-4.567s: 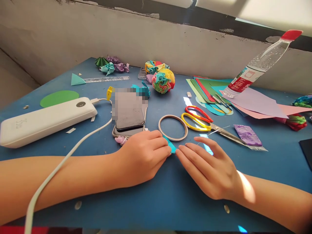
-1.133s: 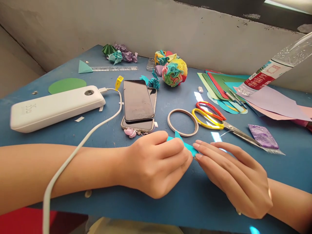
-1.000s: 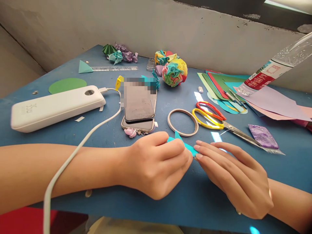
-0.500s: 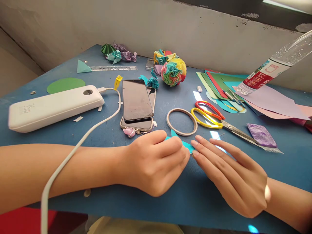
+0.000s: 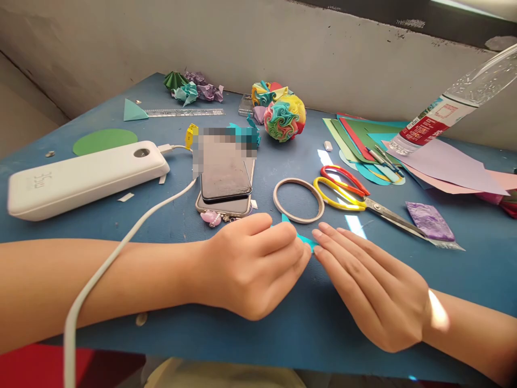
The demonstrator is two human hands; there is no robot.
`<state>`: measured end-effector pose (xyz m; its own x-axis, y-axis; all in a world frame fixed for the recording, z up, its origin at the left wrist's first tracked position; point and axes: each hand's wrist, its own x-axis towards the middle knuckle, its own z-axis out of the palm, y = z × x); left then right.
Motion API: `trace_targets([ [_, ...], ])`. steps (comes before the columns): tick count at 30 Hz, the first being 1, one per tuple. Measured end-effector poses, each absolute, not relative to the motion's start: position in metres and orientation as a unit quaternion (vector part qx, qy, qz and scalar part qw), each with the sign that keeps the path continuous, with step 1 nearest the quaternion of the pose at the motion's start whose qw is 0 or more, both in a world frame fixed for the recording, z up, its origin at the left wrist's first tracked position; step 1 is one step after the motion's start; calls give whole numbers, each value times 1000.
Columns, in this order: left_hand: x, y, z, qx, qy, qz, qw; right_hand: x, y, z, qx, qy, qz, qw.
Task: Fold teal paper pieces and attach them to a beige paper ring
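My left hand (image 5: 254, 269) is closed, fingers curled, on a small piece of bright blue paper (image 5: 307, 242). Only a pointed tip and one corner of the paper show; the hand hides the rest. My right hand (image 5: 375, 291) lies palm down with its fingers stretched out and close together. Its fingertips are at the paper's right corner. Just beyond the paper lies a roll of tape (image 5: 276, 202), a thin ring. Scissors (image 5: 377, 207) with one red and one yellow handle rest to the right of it.
Two stacked phones (image 5: 226, 183) lie ahead of my left hand. A white power bank (image 5: 86, 178) has a cable (image 5: 133, 233) crossing my left forearm. Farther back are a folded-paper ball (image 5: 285, 118) and a ruler (image 5: 183, 112). Coloured sheets (image 5: 456, 161) and a tilted bottle (image 5: 436, 121) are at right.
My right hand has shifted slightly left, its fingers now closer together. Less of the blue paper shows. My left hand keeps its closed grip, and the whole view has shifted a little.
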<state>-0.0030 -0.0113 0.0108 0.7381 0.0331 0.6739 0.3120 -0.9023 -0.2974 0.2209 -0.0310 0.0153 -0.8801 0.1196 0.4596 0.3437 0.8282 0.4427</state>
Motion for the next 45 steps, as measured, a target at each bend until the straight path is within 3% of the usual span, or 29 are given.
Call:
trace_targets([
  [13,1,-12,8,-915,-93,-342,191,219,-41,8,-149,-921,-279,227],
  [32,4,-9,9,-917,-123,-331,187,213,-42,9,-163,-907,-340,186],
  [45,1,-11,10,-917,-88,-336,199,211,-43,8,-186,-901,-305,246],
])
